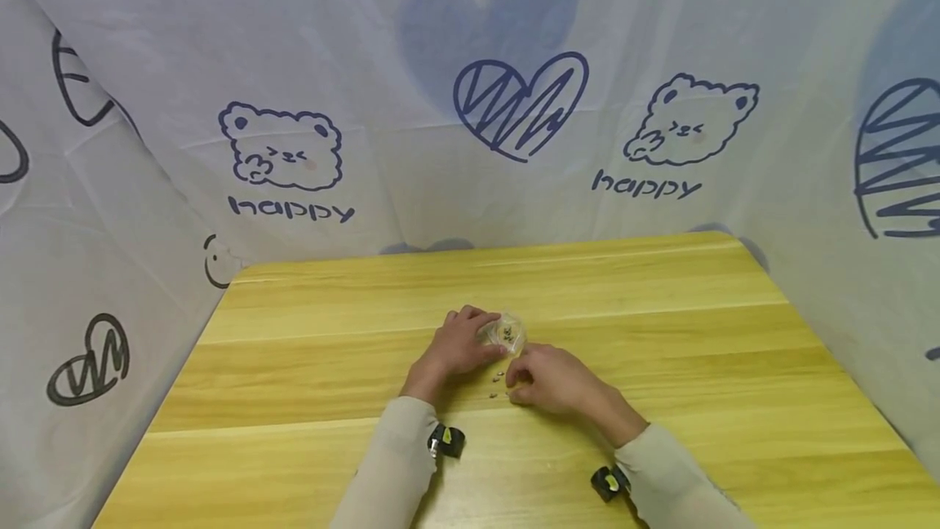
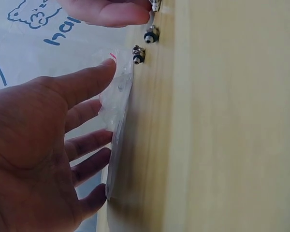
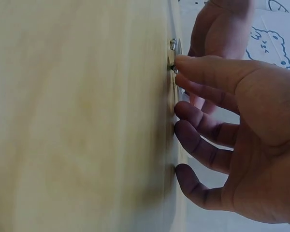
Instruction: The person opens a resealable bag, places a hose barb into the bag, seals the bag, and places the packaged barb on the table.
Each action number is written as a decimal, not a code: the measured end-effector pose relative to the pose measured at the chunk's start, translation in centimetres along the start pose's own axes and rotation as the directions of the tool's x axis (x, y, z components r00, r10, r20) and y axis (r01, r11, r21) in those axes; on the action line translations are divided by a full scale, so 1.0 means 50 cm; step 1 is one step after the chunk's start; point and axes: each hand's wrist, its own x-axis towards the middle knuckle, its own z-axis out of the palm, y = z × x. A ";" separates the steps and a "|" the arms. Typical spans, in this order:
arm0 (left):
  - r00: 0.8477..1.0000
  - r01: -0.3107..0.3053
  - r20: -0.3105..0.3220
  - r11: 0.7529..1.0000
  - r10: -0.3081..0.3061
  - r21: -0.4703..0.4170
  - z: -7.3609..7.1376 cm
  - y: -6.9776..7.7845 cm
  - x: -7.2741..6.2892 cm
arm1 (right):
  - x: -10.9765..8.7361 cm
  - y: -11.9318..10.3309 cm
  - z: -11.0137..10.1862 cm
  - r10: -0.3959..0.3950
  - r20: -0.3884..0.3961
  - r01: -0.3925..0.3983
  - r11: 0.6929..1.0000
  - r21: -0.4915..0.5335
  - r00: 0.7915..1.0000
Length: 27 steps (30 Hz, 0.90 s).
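A clear plastic zip bag (image 1: pixel 518 341) lies on the table with several small dark pieces in it. My left hand (image 1: pixel 458 343) rests at its left side, fingers spread and lightly bent; in the left wrist view the thumb and fingertips touch the bag (image 2: pixel 118 99). Small metal fittings (image 1: pixel 494 395) with dark rings lie loose just in front of the bag. Among them is my right hand (image 1: pixel 554 380), its thumb and index fingertip pinching one small metal fitting (image 3: pixel 172 66) at the tabletop. The other right fingers curl loosely against the wood.
The wooden table (image 1: pixel 330 300) has a light yellow grain and rounded far corners. Behind it and at both sides hangs a white cloth (image 1: pixel 411 178) printed with hearts and bears. Black straps with small devices (image 1: pixel 448 440) sit on both wrists.
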 end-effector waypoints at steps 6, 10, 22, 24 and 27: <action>1.000 0.008 0.016 1.000 -0.009 0.001 -0.002 0.002 -0.001 | 0.001 -0.008 0.002 -0.005 -0.003 0.005 1.000 -0.019 1.000; 1.000 0.005 0.013 1.000 -0.005 -0.006 -0.003 0.004 -0.001 | 0.002 -0.012 0.004 -0.013 -0.011 0.012 0.999 -0.044 1.000; 1.000 0.008 0.027 1.000 -0.007 -0.002 -0.003 0.005 -0.001 | 0.009 0.004 -0.009 0.048 -0.066 -0.047 0.999 0.011 0.997; 0.999 0.010 0.033 1.000 -0.009 -0.005 -0.005 0.006 -0.002 | 0.015 0.013 -0.015 0.071 -0.095 -0.068 0.997 0.033 0.993; 0.999 0.012 0.037 1.000 -0.012 -0.009 -0.007 0.006 -0.004 | 0.026 0.029 -0.023 0.106 -0.143 -0.099 0.994 0.054 0.984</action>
